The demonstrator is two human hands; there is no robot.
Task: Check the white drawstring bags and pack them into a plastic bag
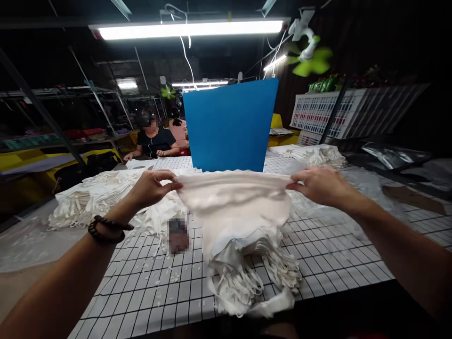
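The left hand (155, 187) and right hand (316, 184) pinch, with their fingers (171, 187), the upper corners of a white cloth (240, 200), above the pile (243, 280) near the front edge of the surface (183, 294). Spreading seems done; laying flat, not yet.

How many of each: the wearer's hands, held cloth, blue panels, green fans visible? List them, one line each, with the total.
Wearer's hands: 2
Held cloth: 1
Blue panel: 1
Green fans: 2
Total: 6
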